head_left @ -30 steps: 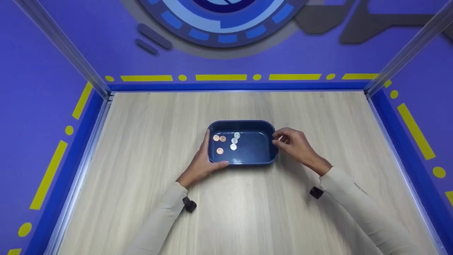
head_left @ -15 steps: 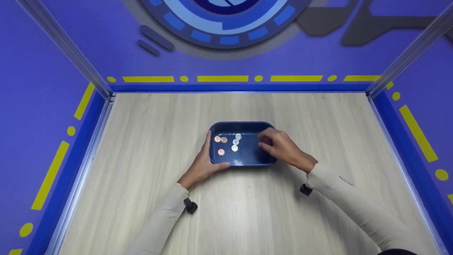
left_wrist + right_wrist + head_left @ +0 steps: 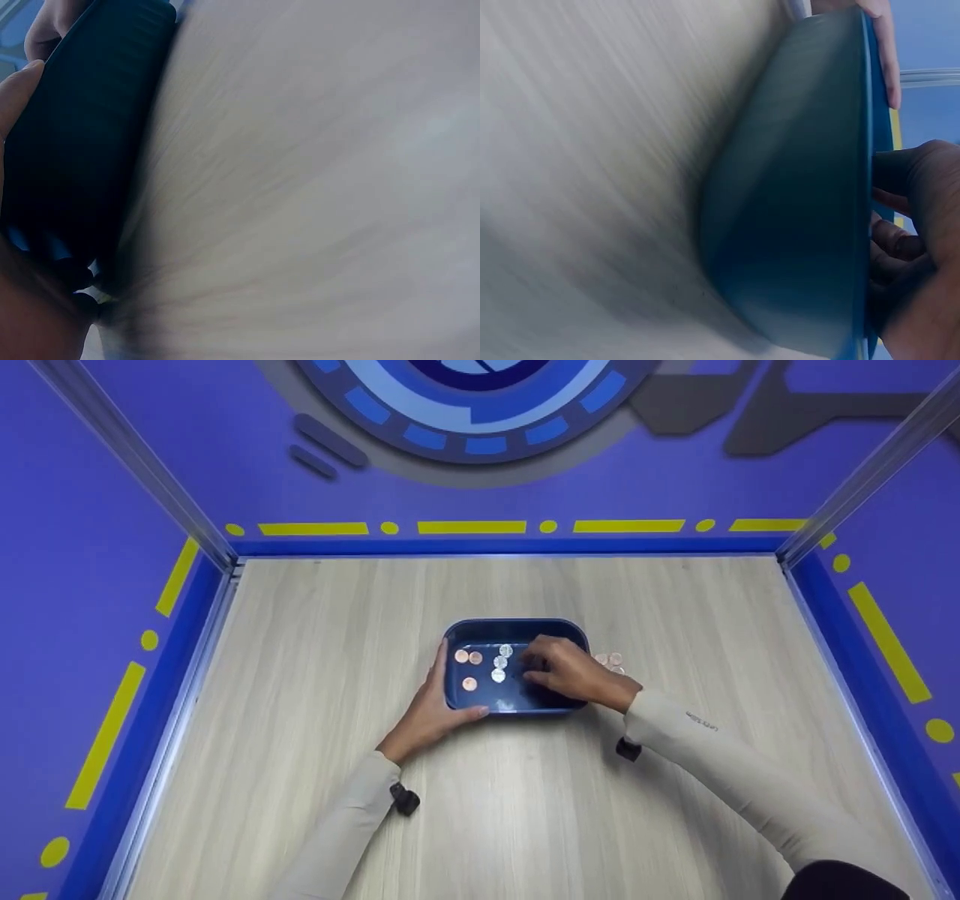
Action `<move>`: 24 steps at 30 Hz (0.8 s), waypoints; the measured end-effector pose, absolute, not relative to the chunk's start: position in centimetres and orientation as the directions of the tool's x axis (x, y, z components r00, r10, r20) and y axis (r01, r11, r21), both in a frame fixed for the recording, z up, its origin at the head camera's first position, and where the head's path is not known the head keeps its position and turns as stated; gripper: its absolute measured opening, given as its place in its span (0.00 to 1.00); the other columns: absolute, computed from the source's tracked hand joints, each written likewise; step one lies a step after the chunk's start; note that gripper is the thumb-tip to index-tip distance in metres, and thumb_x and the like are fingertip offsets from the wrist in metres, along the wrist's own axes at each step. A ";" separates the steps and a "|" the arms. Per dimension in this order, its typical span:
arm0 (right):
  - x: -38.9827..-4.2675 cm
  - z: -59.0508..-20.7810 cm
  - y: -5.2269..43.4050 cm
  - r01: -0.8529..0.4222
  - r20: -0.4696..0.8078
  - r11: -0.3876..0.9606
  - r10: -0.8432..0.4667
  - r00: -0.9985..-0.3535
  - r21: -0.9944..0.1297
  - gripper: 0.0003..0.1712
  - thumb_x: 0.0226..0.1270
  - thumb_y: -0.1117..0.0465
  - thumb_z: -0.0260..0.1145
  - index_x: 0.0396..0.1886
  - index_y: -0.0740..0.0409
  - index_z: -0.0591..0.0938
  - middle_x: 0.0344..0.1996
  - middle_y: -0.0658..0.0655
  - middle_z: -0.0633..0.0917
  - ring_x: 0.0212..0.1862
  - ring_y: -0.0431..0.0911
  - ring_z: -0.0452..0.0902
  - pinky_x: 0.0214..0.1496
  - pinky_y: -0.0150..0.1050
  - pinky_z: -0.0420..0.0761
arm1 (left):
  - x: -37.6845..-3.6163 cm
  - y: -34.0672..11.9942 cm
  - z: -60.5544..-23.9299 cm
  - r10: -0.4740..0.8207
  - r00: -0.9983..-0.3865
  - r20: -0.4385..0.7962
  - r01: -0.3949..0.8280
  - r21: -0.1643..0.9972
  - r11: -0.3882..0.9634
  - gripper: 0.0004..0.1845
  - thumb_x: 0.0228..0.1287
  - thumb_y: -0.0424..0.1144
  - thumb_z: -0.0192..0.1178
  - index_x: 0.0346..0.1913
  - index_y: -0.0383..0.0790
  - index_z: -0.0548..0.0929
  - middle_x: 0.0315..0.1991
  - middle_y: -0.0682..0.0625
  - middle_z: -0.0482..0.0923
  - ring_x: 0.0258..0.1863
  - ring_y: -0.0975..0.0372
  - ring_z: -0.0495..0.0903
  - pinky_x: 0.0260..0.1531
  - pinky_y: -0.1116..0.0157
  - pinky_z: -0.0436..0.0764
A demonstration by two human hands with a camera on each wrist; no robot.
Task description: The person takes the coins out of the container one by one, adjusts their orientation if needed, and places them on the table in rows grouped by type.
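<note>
A dark blue rectangular tray (image 3: 540, 701) stands on the table, its walls also filling much of both wrist views. The left hand (image 3: 435, 701) holds its left end, thumb over the front rim and fingers along the outer side. Inside lie three copper coins (image 3: 469, 684) on the left and three silver coins (image 3: 499, 675) in a slanting row. The right hand (image 3: 566, 669) reaches over the right rim, its bent fingers and thumb apart, close to the silver coins. No coin shows between them. In the right wrist view the rim hides the fingertips (image 3: 881, 172).
Several copper coins (image 3: 615, 660) lie on the wooden table (image 3: 510, 810) just outside the tray's right end, partly behind the right wrist. Blue panels (image 3: 480, 499) enclose the back and sides. A dark rounded shape (image 3: 844, 881) enters at the lower right.
The right hand has moved left from the tray's right rim to the middle of the tray, uncovering coins on the table. The left hand and the coins inside have stayed put.
</note>
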State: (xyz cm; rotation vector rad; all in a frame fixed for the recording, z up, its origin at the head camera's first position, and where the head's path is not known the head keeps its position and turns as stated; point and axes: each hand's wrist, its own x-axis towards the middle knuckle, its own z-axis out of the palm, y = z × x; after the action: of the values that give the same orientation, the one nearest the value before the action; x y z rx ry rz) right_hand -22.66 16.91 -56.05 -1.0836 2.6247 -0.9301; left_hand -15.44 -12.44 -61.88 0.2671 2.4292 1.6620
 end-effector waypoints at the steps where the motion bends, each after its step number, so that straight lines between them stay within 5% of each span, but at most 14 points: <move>1: -22.8 -56.2 16.7 -0.592 0.085 0.543 -0.690 -0.719 -0.595 0.16 0.71 0.66 0.78 0.55 0.66 0.91 0.47 0.62 0.90 0.50 0.54 0.86 0.55 0.53 0.86 | -15.4 -12.4 -61.9 0.251 -0.967 -0.053 0.042 0.932 0.360 0.77 0.56 0.53 0.86 0.92 0.60 0.33 0.89 0.40 0.49 0.82 0.48 0.62 0.81 0.46 0.61; 19: -24.2 -57.8 13.8 -0.655 0.021 0.531 -0.768 -0.640 -0.538 0.13 0.71 0.66 0.77 0.53 0.63 0.92 0.46 0.61 0.90 0.47 0.52 0.85 0.50 0.51 0.87 | -15.3 -12.6 -61.8 0.255 -0.965 -0.055 0.040 0.934 0.355 0.77 0.56 0.59 0.85 0.92 0.59 0.33 0.89 0.39 0.49 0.80 0.48 0.64 0.80 0.46 0.62; 24: -24.4 -58.1 13.3 -0.668 0.022 0.519 -0.781 -0.624 -0.534 0.12 0.71 0.68 0.76 0.52 0.63 0.92 0.44 0.60 0.90 0.46 0.51 0.84 0.50 0.51 0.86 | -15.4 -12.6 -61.8 0.252 -0.966 -0.065 0.031 0.934 0.357 0.76 0.57 0.54 0.85 0.92 0.59 0.33 0.89 0.39 0.48 0.81 0.47 0.64 0.80 0.44 0.62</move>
State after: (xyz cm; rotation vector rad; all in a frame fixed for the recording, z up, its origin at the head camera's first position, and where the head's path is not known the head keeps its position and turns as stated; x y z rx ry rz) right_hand -24.42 13.33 -58.11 -1.2308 2.5384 -0.7496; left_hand -15.37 -12.57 -61.83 0.2557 2.4194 1.6576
